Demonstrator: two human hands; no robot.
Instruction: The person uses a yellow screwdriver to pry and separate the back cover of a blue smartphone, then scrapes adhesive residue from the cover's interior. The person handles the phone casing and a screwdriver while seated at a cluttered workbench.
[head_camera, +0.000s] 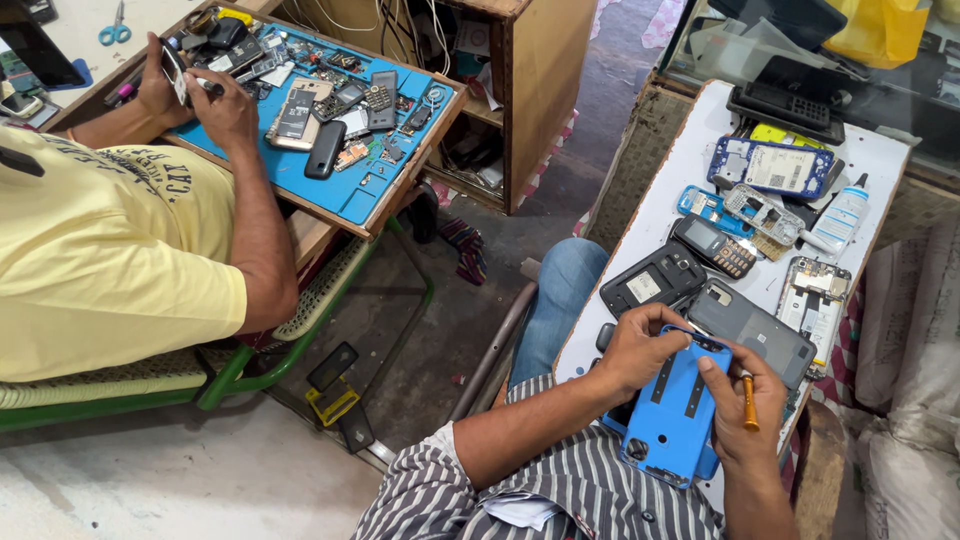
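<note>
Phone parts crowd the white worktable (690, 165) in front of me at a repair stall with a bare concrete floor (560, 120). My left hand (640, 350) grips the upper left edge of a blue phone back cover (672, 410), fingers curled over it. My right hand (742, 405) presses a fingertip on the cover's top right corner and pinches an orange-handled tool (748, 402) against the palm. Cover and hands sit at the near end of the table, above my striped shirt (560, 495). Just beyond lie a dark grey phone back (752, 335), a black opened handset (652, 282), a keypad phone (714, 247), a blue circuit-bearing phone frame (772, 167) and a small white squeeze bottle (840, 215). At left, a co-worker in a yellow T-shirt (100, 260) holds a phone with both hands over a blue mat (350, 190) strewn with handsets.
</note>
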